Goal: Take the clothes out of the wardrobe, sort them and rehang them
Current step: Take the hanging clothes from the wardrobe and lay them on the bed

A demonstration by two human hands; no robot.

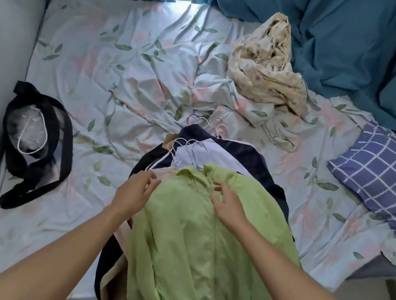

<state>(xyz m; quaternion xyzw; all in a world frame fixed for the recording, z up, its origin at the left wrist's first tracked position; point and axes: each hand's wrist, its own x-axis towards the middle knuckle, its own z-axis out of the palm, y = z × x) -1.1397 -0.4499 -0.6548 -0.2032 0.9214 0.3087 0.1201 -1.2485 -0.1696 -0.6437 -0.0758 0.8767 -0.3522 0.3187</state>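
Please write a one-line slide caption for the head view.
Both hands rest on a green shirt atop hangered clothes on the bed.

Floral-sheeted bed (117,65), clothes pile (205,228), black bag (38,146), checked pillow (387,183)

the green shirt (204,240) is looking like thin matt cloth, softly creased. the hangers (187,145) are showing smooth white plastic-coated wire. the bedsheet (127,67) is lying as matt, rumpled printed cotton, and the curtains (349,44) are hanging as heavier matt weave.

Both forearms bare, no sleeves or jewellery showing.
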